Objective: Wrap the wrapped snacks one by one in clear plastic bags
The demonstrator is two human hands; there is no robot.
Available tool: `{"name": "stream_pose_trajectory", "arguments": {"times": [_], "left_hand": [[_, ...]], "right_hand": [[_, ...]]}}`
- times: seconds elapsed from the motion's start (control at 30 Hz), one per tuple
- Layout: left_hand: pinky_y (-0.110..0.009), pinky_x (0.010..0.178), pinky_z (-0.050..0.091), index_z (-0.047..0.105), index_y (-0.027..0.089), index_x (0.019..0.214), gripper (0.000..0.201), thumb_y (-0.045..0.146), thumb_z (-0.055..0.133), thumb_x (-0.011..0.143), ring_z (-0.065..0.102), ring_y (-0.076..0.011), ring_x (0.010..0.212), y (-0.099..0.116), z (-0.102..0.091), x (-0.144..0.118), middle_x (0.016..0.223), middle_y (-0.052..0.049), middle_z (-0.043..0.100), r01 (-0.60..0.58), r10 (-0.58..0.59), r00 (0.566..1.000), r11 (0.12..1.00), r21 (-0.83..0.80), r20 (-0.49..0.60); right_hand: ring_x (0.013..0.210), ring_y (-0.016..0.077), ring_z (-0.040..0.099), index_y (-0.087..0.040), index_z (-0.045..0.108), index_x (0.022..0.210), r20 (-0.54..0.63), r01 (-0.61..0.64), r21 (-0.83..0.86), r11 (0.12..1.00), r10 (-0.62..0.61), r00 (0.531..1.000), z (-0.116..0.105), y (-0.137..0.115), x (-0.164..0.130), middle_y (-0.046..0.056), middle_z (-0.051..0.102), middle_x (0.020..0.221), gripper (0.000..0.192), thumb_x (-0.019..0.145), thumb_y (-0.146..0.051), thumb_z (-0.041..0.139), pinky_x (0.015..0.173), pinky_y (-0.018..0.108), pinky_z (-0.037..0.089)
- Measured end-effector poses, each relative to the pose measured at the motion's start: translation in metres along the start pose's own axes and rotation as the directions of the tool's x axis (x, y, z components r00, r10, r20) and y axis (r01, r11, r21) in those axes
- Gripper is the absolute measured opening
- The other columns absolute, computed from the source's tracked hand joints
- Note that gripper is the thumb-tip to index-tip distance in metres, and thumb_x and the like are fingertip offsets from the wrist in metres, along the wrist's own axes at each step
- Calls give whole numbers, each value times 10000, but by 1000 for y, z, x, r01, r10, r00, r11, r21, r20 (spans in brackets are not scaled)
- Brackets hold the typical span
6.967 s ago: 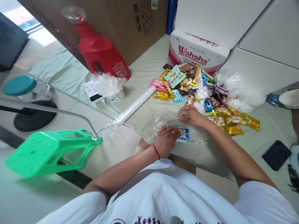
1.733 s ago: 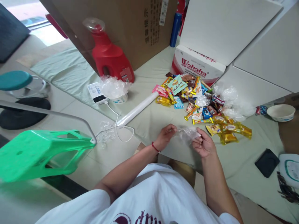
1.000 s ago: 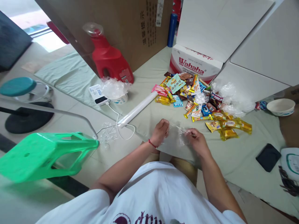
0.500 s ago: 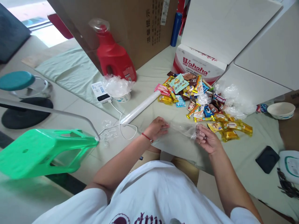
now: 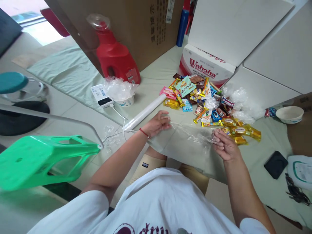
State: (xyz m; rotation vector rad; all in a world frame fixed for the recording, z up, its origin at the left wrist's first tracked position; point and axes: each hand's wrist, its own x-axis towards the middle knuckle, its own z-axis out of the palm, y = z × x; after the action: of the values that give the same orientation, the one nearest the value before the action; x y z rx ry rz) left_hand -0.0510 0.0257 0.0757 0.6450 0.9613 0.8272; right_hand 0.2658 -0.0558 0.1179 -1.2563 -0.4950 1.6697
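Note:
A clear plastic bag (image 5: 190,136) is stretched between my two hands, above the near edge of the cloth-covered surface. My left hand (image 5: 157,123), with a red cord on its wrist, pinches one end of it. My right hand (image 5: 225,144) is closed on the bunched other end. Just beyond the bag lies a pile of wrapped snacks (image 5: 195,94) in many colours. Yellow-wrapped snacks (image 5: 240,130) lie right behind my right hand. A white plastic roll (image 5: 145,112) rests beyond my left hand.
A red detergent jug (image 5: 117,57) and a plastic-covered bowl (image 5: 125,99) stand at the back left. Crumpled clear plastic (image 5: 240,97) lies beside the Wahaha box (image 5: 204,66). A white bowl (image 5: 290,114) and black wallet-like item (image 5: 276,164) are right; a green stool (image 5: 48,159) is left.
My hands have moved farther apart, spreading the clear plastic bag wider between them. My left fingers have closed on its end. The view has shifted slightly.

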Motion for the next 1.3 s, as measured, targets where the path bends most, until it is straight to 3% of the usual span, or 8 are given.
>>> {"name": "stream_pose_trajectory", "arguments": {"times": [0.23, 0.4, 0.53, 0.77, 0.93, 1.07, 1.17, 1.3], "left_hand": [[-213, 549, 473, 528, 200, 858, 476, 602, 775, 797, 570, -112, 702, -54, 32, -49, 778, 25, 546, 62, -157, 878, 974, -217, -453], [-273, 572, 521, 572, 189, 825, 647, 812, 706, 712, 631, -170, 732, -75, 44, -78, 785, -19, 597, 263, -346, 901, 915, -305, -263], [-242, 548, 474, 570, 182, 787, 471, 607, 771, 762, 603, -135, 653, -72, 55, -54, 745, -14, 593, 190, -237, 933, 963, -189, -271], [-199, 419, 268, 417, 231, 748, 317, 402, 619, 923, 301, -51, 409, -64, 57, -2, 598, 94, 350, -15, 4, 925, 1000, -25, -381], [-225, 372, 162, 456, 227, 650, 487, 609, 586, 925, 261, -63, 332, -48, 51, 12, 482, 71, 361, 112, -83, 949, 991, 78, -305], [-253, 375, 136, 543, 204, 566, 770, 937, 442, 776, 386, -116, 312, -64, 70, 2, 425, -52, 517, 496, -496, 864, 806, 324, -89], [-254, 399, 125, 607, 171, 609, 802, 965, 524, 688, 382, -100, 328, -90, 95, -5, 541, -118, 660, 588, -624, 780, 713, 383, -35], [-255, 436, 154, 644, 159, 688, 611, 760, 756, 672, 355, -67, 395, -117, 117, -5, 672, -60, 705, 476, -480, 876, 839, 262, -54]], "right_hand": [[426, 7, 332, -213, 550, 815, -69, 88, 141, 986, -79, 994, 54, 44, -9, -100, 466, 591, 424, 667, -304, 937, 353, 66, 296], [446, 13, 362, -220, 560, 819, -108, 162, 84, 983, -152, 982, 81, 71, -28, -84, 510, 620, 426, 693, -406, 922, 385, 86, 323], [434, 19, 387, -214, 592, 813, -58, 107, 14, 994, -106, 993, 90, 83, -39, -68, 538, 612, 426, 697, -466, 915, 364, 93, 306], [360, -9, 268, -198, 629, 856, -85, 10, 104, 995, -1, 996, 12, 28, -21, -94, 493, 571, 380, 658, -295, 939, 297, 74, 249], [344, -17, 251, -177, 631, 814, -145, -19, 162, 987, 43, 989, -49, -1, 4, -106, 476, 543, 368, 625, -214, 944, 277, 60, 257], [347, -15, 274, -179, 625, 830, -97, -32, 306, 952, 65, 993, -45, 11, 11, -116, 460, 544, 344, 664, -184, 926, 278, 55, 264], [346, -14, 270, -182, 610, 825, 28, -107, 433, 895, 105, 994, -25, 29, 8, -123, 433, 537, 302, 729, -201, 896, 271, 52, 239], [333, -26, 261, -183, 618, 876, 190, -197, 567, 800, 105, 976, -7, 47, -5, -136, 425, 528, 233, 815, -217, 841, 280, 32, 227]]}}
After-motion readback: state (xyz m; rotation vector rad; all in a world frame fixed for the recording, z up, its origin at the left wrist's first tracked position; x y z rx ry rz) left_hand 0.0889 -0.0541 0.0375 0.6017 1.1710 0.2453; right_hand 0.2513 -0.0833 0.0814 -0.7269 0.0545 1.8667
